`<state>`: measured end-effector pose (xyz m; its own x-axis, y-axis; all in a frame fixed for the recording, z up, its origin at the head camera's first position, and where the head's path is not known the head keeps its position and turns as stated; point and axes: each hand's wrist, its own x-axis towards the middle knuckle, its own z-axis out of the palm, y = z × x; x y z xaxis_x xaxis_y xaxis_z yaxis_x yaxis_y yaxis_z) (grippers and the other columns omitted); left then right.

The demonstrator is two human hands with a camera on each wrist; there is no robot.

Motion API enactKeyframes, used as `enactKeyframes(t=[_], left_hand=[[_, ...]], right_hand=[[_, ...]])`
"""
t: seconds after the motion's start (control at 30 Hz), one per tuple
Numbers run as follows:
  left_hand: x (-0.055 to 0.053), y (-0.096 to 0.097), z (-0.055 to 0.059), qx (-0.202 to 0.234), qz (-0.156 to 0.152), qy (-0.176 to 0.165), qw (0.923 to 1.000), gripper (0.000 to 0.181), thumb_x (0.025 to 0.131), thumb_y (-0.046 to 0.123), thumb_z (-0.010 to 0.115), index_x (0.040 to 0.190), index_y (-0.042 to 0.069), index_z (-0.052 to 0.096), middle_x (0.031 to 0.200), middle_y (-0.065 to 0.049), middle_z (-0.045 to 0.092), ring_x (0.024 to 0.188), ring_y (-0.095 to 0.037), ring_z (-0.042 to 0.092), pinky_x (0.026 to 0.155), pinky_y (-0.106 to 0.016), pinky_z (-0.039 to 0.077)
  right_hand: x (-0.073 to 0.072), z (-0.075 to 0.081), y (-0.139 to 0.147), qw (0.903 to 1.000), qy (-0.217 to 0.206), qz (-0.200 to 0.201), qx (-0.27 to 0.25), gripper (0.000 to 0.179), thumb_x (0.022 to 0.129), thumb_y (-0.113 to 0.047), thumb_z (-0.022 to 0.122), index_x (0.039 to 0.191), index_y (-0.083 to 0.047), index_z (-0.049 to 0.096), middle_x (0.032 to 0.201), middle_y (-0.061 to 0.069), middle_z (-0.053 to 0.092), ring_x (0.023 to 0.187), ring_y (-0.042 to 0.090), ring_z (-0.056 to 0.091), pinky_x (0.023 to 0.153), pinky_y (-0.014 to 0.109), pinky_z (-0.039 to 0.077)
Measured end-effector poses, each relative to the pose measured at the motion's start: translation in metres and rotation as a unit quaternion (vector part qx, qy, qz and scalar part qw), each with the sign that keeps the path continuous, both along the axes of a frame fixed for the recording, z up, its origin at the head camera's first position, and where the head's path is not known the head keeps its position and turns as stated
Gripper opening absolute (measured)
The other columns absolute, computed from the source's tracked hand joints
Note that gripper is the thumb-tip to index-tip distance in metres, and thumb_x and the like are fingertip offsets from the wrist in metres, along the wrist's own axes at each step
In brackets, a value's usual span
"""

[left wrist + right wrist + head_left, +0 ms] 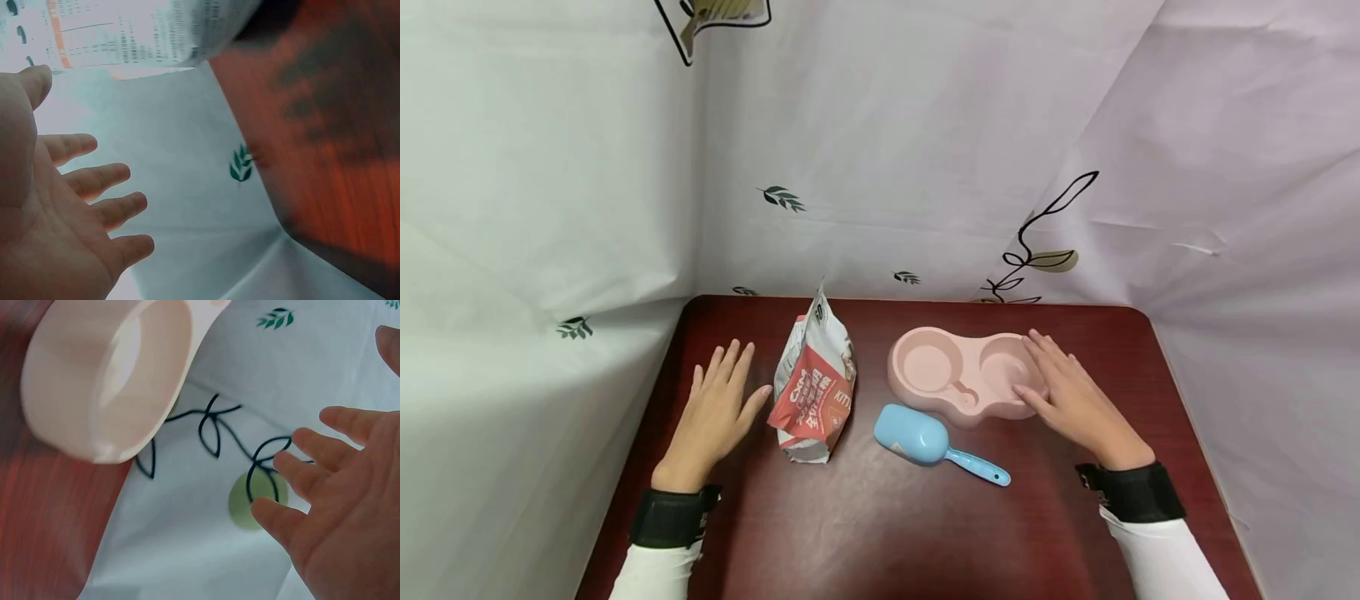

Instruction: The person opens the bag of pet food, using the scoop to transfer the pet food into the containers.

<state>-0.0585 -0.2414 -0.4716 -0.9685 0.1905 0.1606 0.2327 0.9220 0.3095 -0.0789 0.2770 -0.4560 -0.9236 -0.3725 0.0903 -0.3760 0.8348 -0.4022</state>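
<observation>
My left hand hovers palm down over the table's left side, fingers straight and spread, with nothing in it. Just right of it stands an upright red and white pet-food bag; its printed side shows in the left wrist view. A pink double bowl sits at the back right of the table. Over its right end is my right hand, fingers extended and holding nothing; the right wrist view shows it apart from the bowl. Between bag and bowl, nearer me, lies a light blue scoop, handle pointing right.
The dark red wooden table has rounded far corners. A pale cloth with leaf prints hangs along its back and sides. Black bands wrap both wrists.
</observation>
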Motion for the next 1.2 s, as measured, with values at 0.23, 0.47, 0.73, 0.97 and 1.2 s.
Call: enactKeyframes(t=[0.23, 0.47, 0.73, 0.97, 1.2], left_hand=[[-0.009, 0.011, 0.015, 0.025, -0.020, 0.015, 0.9994, 0.067, 0.098, 0.039, 0.054, 0.152, 0.006, 0.032, 0.155, -0.025, 0.031, 0.143, -0.043, 0.021, 0.109, -0.070, 0.020], [-0.020, 0.026, 0.030, 0.051, -0.043, 0.009, 0.9978, 0.066, 0.099, 0.040, 0.053, 0.153, 0.009, 0.031, 0.156, -0.022, 0.030, 0.145, -0.038, 0.019, 0.111, -0.066, 0.022], [-0.031, 0.036, 0.052, 0.185, -0.071, -0.012, 0.9802, 0.057, 0.102, 0.030, 0.050, 0.153, 0.012, 0.032, 0.156, -0.016, 0.034, 0.142, -0.032, 0.029, 0.110, -0.061, 0.030], [-0.033, 0.059, 0.089, 0.336, -0.095, -0.069, 0.9346, 0.048, 0.103, 0.013, 0.047, 0.147, -0.002, 0.037, 0.148, -0.024, 0.043, 0.132, -0.036, 0.044, 0.105, -0.060, 0.038], [-0.048, 0.063, 0.085, 0.343, -0.092, -0.106, 0.9288, 0.054, 0.103, 0.027, 0.048, 0.151, 0.006, 0.033, 0.152, -0.019, 0.039, 0.137, -0.030, 0.038, 0.107, -0.057, 0.037]], right_hand=[[-0.013, 0.002, -0.026, 0.9990, 0.006, 0.044, 0.009, 0.076, 0.096, -0.046, 0.055, 0.153, -0.005, 0.028, 0.159, 0.017, 0.027, 0.145, 0.035, 0.022, 0.112, 0.063, 0.023], [-0.020, 0.006, -0.056, 0.9960, 0.020, 0.082, -0.027, 0.075, 0.095, -0.041, 0.059, 0.153, -0.004, 0.029, 0.158, 0.017, 0.029, 0.143, 0.034, 0.026, 0.110, 0.058, 0.031], [-0.022, 0.009, -0.094, 0.9907, -0.012, 0.108, -0.081, 0.075, 0.097, -0.046, 0.053, 0.154, -0.006, 0.025, 0.162, 0.009, 0.019, 0.146, 0.025, 0.020, 0.111, 0.053, 0.033], [-0.025, 0.009, -0.130, 0.9820, -0.042, 0.129, -0.131, 0.072, 0.099, -0.044, 0.050, 0.157, -0.020, 0.015, 0.164, 0.000, 0.015, 0.147, 0.019, 0.018, 0.114, 0.050, 0.030], [-0.036, 0.009, -0.158, 0.9706, -0.069, 0.147, -0.177, 0.069, 0.100, -0.042, 0.050, 0.157, -0.023, 0.016, 0.162, 0.002, 0.021, 0.144, 0.018, 0.024, 0.113, 0.049, 0.031]])
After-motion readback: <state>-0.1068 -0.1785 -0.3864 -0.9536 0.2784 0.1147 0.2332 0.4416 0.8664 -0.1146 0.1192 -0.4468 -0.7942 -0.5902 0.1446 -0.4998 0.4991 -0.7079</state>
